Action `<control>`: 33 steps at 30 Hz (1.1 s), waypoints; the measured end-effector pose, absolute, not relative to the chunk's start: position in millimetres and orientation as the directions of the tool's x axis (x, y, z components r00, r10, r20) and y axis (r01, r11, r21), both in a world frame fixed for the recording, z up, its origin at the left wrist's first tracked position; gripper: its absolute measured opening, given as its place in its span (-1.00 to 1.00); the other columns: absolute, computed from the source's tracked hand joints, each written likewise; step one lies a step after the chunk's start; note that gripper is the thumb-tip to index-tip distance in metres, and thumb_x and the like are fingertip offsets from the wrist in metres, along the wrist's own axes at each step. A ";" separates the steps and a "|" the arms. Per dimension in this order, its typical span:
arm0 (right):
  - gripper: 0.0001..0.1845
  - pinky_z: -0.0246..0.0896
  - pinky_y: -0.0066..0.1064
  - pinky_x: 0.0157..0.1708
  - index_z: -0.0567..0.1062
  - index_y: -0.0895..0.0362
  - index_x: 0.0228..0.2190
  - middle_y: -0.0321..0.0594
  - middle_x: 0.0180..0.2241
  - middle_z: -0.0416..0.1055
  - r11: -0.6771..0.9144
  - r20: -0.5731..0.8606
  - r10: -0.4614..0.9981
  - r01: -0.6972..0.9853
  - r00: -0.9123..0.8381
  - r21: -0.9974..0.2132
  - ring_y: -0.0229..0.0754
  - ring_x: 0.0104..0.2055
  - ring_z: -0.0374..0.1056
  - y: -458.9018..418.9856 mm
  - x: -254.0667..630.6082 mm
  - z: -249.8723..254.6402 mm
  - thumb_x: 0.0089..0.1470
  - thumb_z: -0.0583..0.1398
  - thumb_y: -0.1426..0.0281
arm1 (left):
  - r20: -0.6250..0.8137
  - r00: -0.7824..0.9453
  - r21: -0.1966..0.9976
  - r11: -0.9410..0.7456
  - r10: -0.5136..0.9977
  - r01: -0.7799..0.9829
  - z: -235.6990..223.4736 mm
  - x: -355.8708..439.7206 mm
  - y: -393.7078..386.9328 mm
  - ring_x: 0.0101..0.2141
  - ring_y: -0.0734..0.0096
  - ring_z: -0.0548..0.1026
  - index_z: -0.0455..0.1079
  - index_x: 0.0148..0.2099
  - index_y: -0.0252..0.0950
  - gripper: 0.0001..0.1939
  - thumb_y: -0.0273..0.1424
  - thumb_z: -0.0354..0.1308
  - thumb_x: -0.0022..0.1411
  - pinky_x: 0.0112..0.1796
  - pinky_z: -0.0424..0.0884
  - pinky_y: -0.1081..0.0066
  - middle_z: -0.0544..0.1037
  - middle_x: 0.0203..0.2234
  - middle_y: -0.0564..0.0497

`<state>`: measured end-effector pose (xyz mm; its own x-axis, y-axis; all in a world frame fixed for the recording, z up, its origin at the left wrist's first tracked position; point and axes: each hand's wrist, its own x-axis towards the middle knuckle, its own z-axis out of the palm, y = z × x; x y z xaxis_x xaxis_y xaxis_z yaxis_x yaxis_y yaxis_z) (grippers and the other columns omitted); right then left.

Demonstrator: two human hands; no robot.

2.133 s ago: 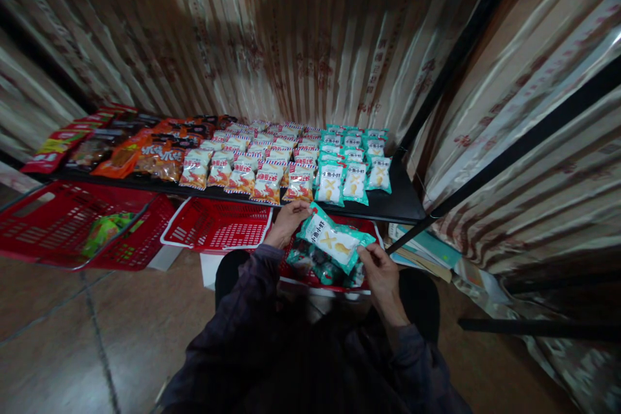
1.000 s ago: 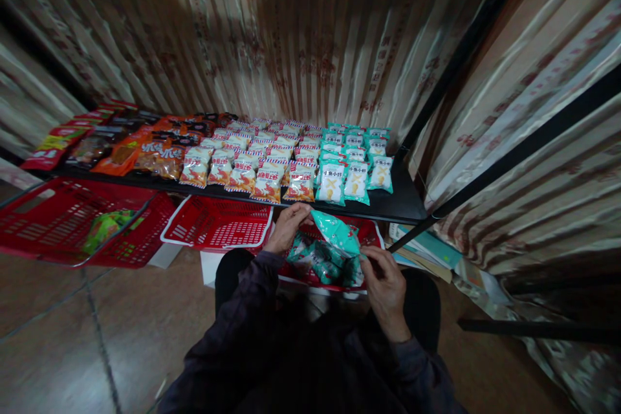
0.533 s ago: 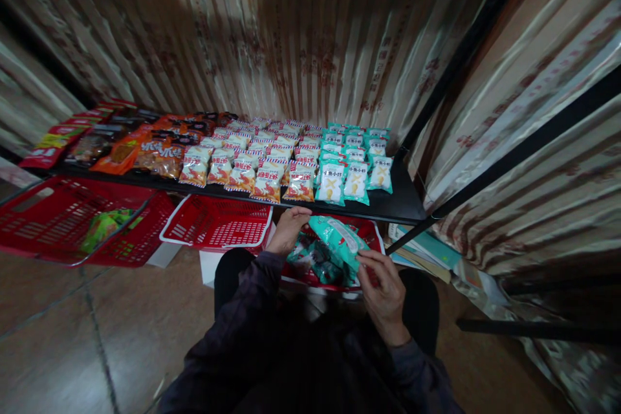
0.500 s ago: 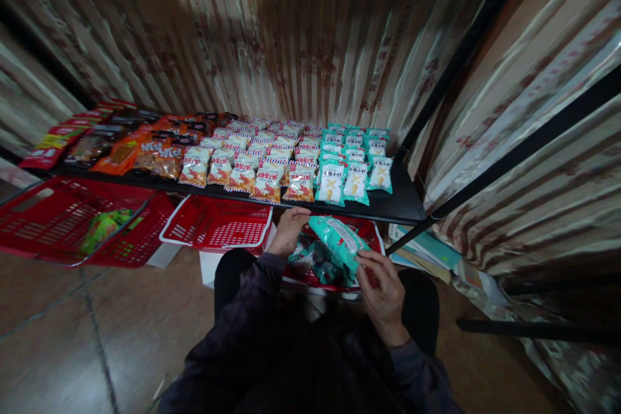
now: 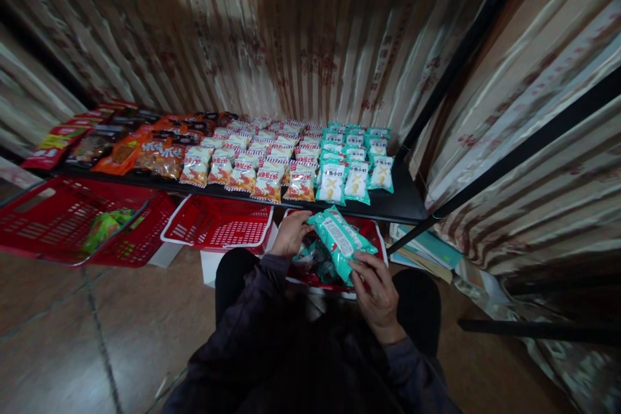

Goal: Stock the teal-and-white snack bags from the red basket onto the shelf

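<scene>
A teal snack bag (image 5: 339, 240) is stretched between my two hands, its printed back turned up toward me. My left hand (image 5: 291, 235) pinches its upper left end, and my right hand (image 5: 376, 294) grips the lower right end. Under the bag stands a red basket (image 5: 376, 233) with a white rim, holding more teal packets (image 5: 315, 259) that are partly hidden. Just beyond my hands, rows of teal-and-white snack bags (image 5: 357, 181) stand on the right part of a black shelf (image 5: 405, 197).
White-and-orange snack bags (image 5: 268, 179), orange packets (image 5: 158, 155) and red packets (image 5: 58, 142) fill the shelf leftward. Below are a red basket (image 5: 213, 207) and a larger red one (image 5: 39, 220) with green packets (image 5: 107, 229). A black post (image 5: 436, 97) and stacked papers (image 5: 427, 249) lie to the right.
The teal bag has tilted so that its back faces me more fully. My right hand has shifted slightly left, and both hands still hold the bag.
</scene>
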<state>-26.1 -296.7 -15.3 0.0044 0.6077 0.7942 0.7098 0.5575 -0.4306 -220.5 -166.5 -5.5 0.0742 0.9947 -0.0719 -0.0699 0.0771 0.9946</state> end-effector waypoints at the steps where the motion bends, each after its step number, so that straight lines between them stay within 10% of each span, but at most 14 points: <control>1: -0.67 0.45 -0.25 -0.12 0.54 0.02 -0.13 -0.15 -0.19 0.46 0.556 0.791 0.612 0.710 0.001 -0.431 -0.16 -0.15 0.46 -297.0 -25.6 -16.2 0.11 0.17 0.58 | 0.005 0.132 1.000 -0.004 0.991 -0.006 -6.4 -224.4 -166.0 -0.09 0.14 0.45 0.49 -0.36 -0.23 -0.77 -0.53 0.35 -0.16 -0.02 0.35 0.29 0.55 -0.24 -0.10; 10: -0.68 0.51 -0.22 -0.16 0.56 -0.01 -0.17 -0.11 -0.10 0.42 0.566 0.771 0.637 0.679 0.000 -0.467 -0.05 0.01 0.41 -299.4 -23.7 -14.8 0.12 0.16 0.57 | 0.169 0.331 0.971 -0.215 0.928 0.106 -7.7 -238.6 -163.1 -0.13 0.09 0.49 0.55 -0.28 -0.18 -0.70 -0.32 0.38 -0.16 -0.02 0.32 0.27 0.60 -0.26 -0.09; 19: -0.71 0.48 -0.17 -0.12 0.56 0.03 -0.25 -0.10 -0.05 0.35 0.550 0.756 0.650 0.644 0.070 -0.532 0.01 0.09 0.36 -299.4 -20.9 -10.4 0.10 0.14 0.61 | -0.130 0.293 0.981 0.166 0.947 -0.100 -9.7 -219.6 -167.6 -0.43 0.25 0.48 0.48 -0.47 -0.24 -0.65 -0.03 0.30 -0.04 -0.35 0.42 0.33 0.53 -0.51 -0.07; 26: -0.77 0.41 -0.05 -0.04 0.55 0.04 -0.31 -0.11 -0.03 0.34 0.496 0.715 0.677 0.608 0.176 -0.620 0.03 0.12 0.33 -295.9 -21.3 -12.1 0.09 0.15 0.57 | -0.019 0.385 0.999 0.036 0.923 -0.038 8.3 -234.8 -176.7 -0.29 0.21 0.51 0.51 -0.43 -0.23 -0.76 -0.34 0.43 -0.23 -0.27 0.42 0.38 0.57 -0.39 -0.08; 33: -0.84 0.33 -0.04 0.02 0.55 0.07 -0.36 -0.07 0.08 0.29 0.383 0.632 0.713 0.586 0.305 -0.714 0.00 0.15 0.27 -295.5 -23.5 -12.7 0.12 0.14 0.47 | -0.133 0.290 0.968 0.188 0.948 -0.169 -5.4 -221.6 -173.5 -0.43 0.31 0.47 0.47 -0.46 -0.25 -0.81 -0.25 0.34 -0.07 -0.37 0.41 0.36 0.51 -0.52 -0.06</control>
<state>-23.5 -295.5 -12.7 0.3049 0.7126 0.6318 0.5856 0.3829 -0.7145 -221.6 -173.5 -5.4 0.2904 0.9476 -0.1330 -0.1690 0.1876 0.9676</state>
